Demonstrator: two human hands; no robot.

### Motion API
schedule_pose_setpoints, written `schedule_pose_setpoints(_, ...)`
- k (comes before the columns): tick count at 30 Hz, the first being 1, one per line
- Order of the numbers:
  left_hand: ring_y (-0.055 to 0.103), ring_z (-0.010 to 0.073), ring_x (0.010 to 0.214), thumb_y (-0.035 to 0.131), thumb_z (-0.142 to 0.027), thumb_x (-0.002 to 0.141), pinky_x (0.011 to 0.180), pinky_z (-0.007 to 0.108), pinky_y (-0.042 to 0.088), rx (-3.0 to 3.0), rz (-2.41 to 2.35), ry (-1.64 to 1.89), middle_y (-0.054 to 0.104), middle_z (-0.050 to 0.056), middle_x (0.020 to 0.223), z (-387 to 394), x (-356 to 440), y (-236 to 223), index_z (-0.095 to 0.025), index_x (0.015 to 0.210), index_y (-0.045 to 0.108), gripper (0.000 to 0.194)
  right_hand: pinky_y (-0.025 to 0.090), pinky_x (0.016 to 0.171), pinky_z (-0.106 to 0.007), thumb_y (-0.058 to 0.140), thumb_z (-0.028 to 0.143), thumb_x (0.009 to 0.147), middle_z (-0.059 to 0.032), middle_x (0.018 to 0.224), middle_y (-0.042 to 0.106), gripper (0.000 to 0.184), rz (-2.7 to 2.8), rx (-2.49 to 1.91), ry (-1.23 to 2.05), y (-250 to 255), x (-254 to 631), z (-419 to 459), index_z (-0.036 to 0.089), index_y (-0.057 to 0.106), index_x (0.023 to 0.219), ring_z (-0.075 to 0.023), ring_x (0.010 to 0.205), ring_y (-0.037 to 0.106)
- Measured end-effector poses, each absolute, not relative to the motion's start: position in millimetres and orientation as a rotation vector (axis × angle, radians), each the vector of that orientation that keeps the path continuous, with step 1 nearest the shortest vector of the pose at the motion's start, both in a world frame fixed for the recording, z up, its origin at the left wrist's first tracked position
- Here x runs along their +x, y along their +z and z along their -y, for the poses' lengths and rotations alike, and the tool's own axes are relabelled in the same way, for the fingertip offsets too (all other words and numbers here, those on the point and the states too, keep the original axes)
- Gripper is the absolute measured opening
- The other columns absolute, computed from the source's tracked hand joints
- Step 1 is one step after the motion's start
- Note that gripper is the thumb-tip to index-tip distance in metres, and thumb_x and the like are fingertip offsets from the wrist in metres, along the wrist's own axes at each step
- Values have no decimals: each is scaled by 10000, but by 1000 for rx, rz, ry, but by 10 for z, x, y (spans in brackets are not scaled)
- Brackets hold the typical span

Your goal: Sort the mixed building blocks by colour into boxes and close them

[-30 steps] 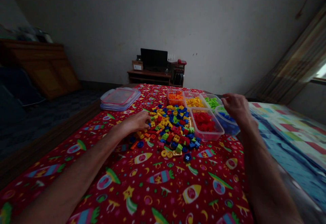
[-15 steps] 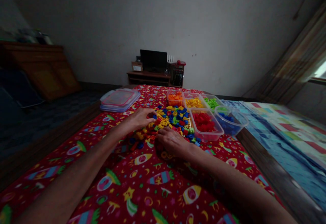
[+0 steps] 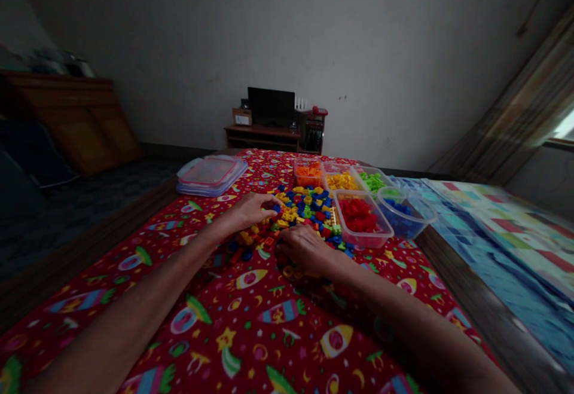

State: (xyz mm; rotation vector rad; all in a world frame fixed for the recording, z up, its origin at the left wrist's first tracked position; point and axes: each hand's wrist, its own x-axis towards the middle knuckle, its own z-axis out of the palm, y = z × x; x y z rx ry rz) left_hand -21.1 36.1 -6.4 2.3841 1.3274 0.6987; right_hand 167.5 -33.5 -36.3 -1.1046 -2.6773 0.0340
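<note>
Nearest, the right forearm slants in over the cloth (image 3: pixel 287 352), and the right hand (image 3: pixel 305 247) lies at the near side of the pile (image 3: pixel 309 202). A second ago it was up by the blue tub (image 3: pixel 415 223), well off to the side; it has since swung back and come down, and in the last half second it has hardly shifted. So both hands are now at the pile and neither is at the tubs. The right hand is palm down, knuckles up, fingers bent under; their tips are hidden, so I cannot tell whether they hold anything. A yellow ring (image 3: pixel 287 271) shows just below it.

A little farther, the left hand (image 3: pixel 249 210) reaches in from the left edge of the pile. Its thumb and forefinger stand slightly parted, with a blue block (image 3: pixel 277 208) at the tips; whether it is pinched or only touched, I cannot tell. This hand has edged a little inward. The two hands are apart, with loose blocks between them.

The mixed pile lies mid-table, beyond and between the hands. Just right of it stands the red box (image 3: pixel 365 239), with the blue tub beside that. Behind are the green box (image 3: pixel 374 167), yellow box (image 3: pixel 339 167) and orange box (image 3: pixel 309 182). The lids (image 3: pixel 210 174) lie stacked at far left, and a screen (image 3: pixel 271 106) stands beyond the table.
</note>
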Motion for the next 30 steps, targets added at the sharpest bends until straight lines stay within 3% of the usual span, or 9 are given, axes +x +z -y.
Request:
schedule_pose_setpoints(5,648,208,813,579,-364,697,759,294,511,2345,-1315,707,722,38,922,-341,-196,-43,-180,971,698,351,298,592,-230,533,198,849,-48,757,620,74,2502,-994,143,-304,1782,280,147,584,867,-127,675,515)
schedule_pose_setpoints(11,644,201,788,624,-490,698,708,269,495,2081,-1132,661,718,33,855,-309,-175,-20,-172,914,710,393,358,625,-209,535,221,852,-46,828,645,107,2197,-986,166,-163,1906,184,163,567,937,-129,715,568)
schedule_pose_setpoints(16,636,199,872,708,-509,653,789,291,493,1698,-991,695,710,35,930,-121,-17,11,-184,968,703,452,369,591,-201,548,202,842,-39,802,666,124,2179,-961,168,-80,1926,175,162,580,955,-119,645,577)
schedule_pose_setpoints(21,635,175,826,767,-549,568,806,286,504,1458,-924,762,701,48,853,-32,112,-39,-153,856,713,491,390,613,-197,557,162,820,-40,802,687,144,2167,-959,102,-89,1935,128,174,630,944,-123,683,603)
schedule_pose_setpoints(25,641,173,807,715,-589,620,824,305,516,1488,-883,784,706,51,834,-68,150,-110,-153,862,709,499,405,627,-209,563,131,781,-41,794,698,237,2155,-1041,136,5,1978,143,174,670,988,-130,683,613)
schedule_pose_setpoints(30,651,202,815,480,-595,816,776,347,536,1886,-1019,791,715,64,889,-4,254,-65,-165,972,686,502,435,644,-224,503,167,789,-42,820,701,289,2016,-1130,54,316,2362,100,173,677,1019,-131,687,615)
